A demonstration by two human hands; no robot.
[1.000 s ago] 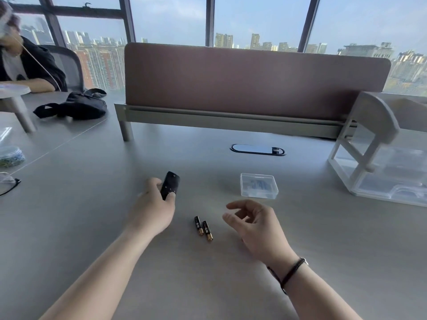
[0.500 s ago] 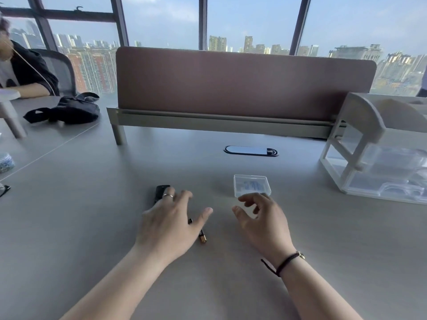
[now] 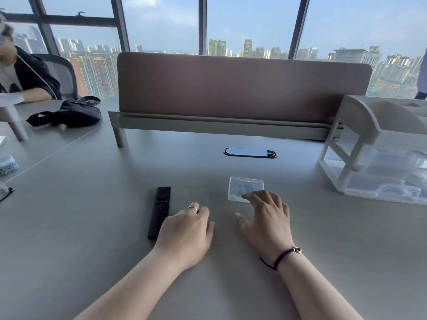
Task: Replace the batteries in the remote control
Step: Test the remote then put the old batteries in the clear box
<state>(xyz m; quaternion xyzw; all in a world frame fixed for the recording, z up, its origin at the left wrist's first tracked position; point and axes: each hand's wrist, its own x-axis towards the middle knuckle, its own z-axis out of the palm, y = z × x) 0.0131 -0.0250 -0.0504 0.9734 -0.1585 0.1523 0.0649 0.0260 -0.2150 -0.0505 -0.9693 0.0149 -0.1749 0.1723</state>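
Note:
A slim black remote control [image 3: 159,212] lies flat on the grey table [image 3: 92,227], buttons up, pointing away from me. My left hand [image 3: 187,232] rests palm down just right of it, fingers curled onto the table. The two batteries do not show; the spot where they lay is under that hand. A small clear plastic box [image 3: 246,184] sits further back to the right. My right hand [image 3: 265,218] reaches forward with fingers spread, fingertips touching the box's near edge, thumb apart on the table.
A white and clear drawer organizer [image 3: 379,158] stands at the right. A brown desk divider [image 3: 231,88] closes the back, with an oval cable port [image 3: 250,152] before it. A black bag [image 3: 69,113], glasses [image 3: 5,195] and a seated person [image 3: 20,75] are at far left.
My left hand let go of the remote, which now lies flat, and slid right over the batteries. My right hand moved forward to the clear box.

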